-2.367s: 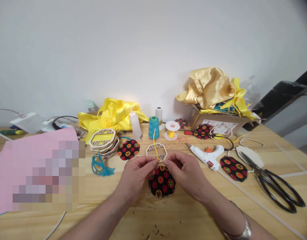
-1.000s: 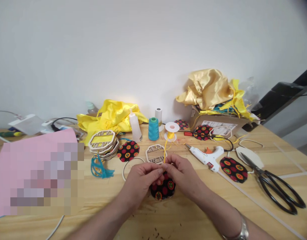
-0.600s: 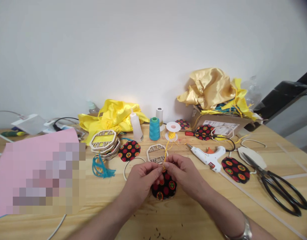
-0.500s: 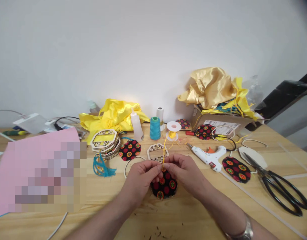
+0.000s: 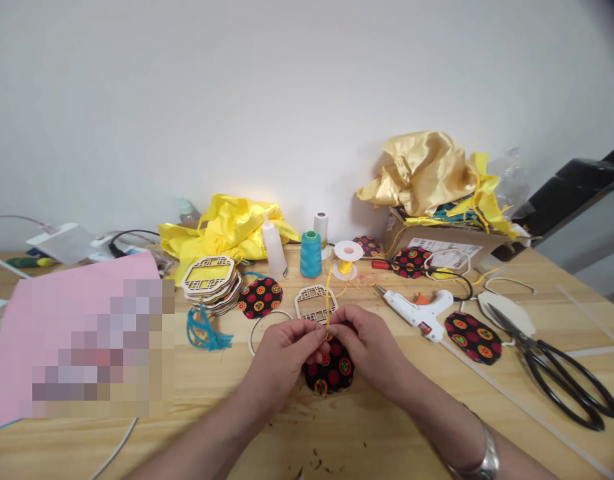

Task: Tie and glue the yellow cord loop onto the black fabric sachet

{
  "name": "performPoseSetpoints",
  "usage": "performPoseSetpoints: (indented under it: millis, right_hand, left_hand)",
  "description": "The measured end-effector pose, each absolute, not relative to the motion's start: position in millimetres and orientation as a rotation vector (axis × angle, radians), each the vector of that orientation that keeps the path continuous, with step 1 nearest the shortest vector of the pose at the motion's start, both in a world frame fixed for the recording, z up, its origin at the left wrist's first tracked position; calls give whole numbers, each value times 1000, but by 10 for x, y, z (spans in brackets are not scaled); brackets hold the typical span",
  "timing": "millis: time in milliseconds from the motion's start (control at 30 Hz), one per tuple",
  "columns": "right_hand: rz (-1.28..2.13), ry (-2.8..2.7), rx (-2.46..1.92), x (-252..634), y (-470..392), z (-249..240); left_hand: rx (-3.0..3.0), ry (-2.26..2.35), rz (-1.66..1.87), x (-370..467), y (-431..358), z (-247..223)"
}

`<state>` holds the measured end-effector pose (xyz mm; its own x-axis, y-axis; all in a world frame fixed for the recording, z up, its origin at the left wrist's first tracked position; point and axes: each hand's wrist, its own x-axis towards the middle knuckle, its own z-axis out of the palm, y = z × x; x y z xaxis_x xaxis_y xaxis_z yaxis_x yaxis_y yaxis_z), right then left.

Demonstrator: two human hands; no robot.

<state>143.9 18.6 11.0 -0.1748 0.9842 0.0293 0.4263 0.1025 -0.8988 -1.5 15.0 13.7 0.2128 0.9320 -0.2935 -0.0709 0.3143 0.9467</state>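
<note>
Both hands meet at the middle of the table. My left hand [image 5: 291, 347] pinches the yellow cord [image 5: 328, 300] between thumb and forefinger. Right beside it, my right hand [image 5: 364, 343] also pinches the cord, its fingertips almost touching the left ones. From the fingers the cord runs up toward a white spool [image 5: 347, 252] wound with yellow cord. Just below the fingertips is a black fabric disc [image 5: 329, 373] with red and orange flower motifs, partly covered by the hands. A pale wooden lattice frame [image 5: 315, 301] lies just behind the hands.
Left lie stacked lattice frames [image 5: 209, 275], a blue tassel [image 5: 207, 330] and a pink sheet [image 5: 87, 287]. A blue thread cone [image 5: 311, 255] and squeeze bottle [image 5: 273, 250] stand behind. On the right are a white glue gun [image 5: 419, 312], black-handled scissors [image 5: 557, 367] and a cardboard box [image 5: 437, 243].
Almost nothing differs. Both hands keep their pinch on the yellow cord in about the same place, while the whole view shifts very slightly.
</note>
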Motion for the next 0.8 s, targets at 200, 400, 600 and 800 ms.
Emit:
performPoseSetpoints:
  millis: [200,400,600,800]
  right_hand:
    - [960,-1787,-1417,1455,172,129]
    - [894,-1761,-1454,1478,200,126]
    - [973,-1652,-1455,1478,235,78]
    - [1365,-1343,-1344,1451,244,95]
  left_hand:
    - [1020,1157,867,-35,141,186]
    - [1299,1343,974,-76,154,203]
    - [2121,1402,1324,-62,55,113]
    - [2532,1281,1271,-25,-21,76]
